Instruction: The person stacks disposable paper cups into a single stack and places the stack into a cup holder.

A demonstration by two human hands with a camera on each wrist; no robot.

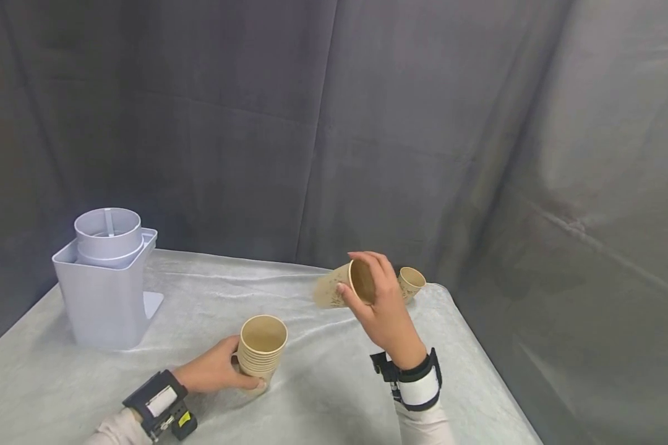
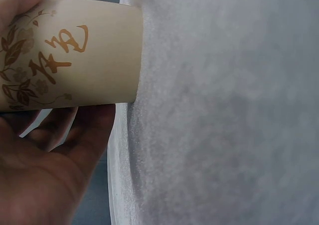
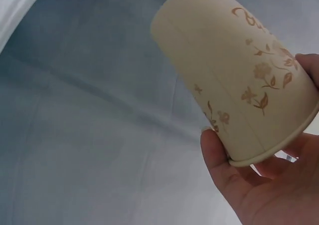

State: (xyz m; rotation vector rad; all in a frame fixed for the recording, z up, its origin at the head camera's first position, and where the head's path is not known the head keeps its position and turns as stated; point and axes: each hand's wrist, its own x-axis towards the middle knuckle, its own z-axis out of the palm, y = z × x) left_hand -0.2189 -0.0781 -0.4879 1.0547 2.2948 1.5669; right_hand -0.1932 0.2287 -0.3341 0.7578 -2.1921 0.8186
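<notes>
A stack of several beige paper cups (image 1: 261, 349) stands upright on the white-covered table (image 1: 323, 395), and my left hand (image 1: 214, 369) grips its lower part. The left wrist view shows the stack's printed side (image 2: 75, 53) held by that hand (image 2: 45, 165). My right hand (image 1: 381, 306) holds a single beige cup (image 1: 339, 285) by its rim, tipped sideways above the table with its mouth toward me. In the right wrist view this cup (image 3: 234, 73) is pinched at the rim by the thumb and fingers (image 3: 222, 160). Another cup (image 1: 411, 283) lies on its side just behind the right hand.
A pale grey plastic cup dispenser (image 1: 107, 284) stands at the table's back left. A dark grey fabric backdrop (image 1: 367, 123) hangs behind and to the right. The table's right edge (image 1: 490, 377) drops off close to my right wrist.
</notes>
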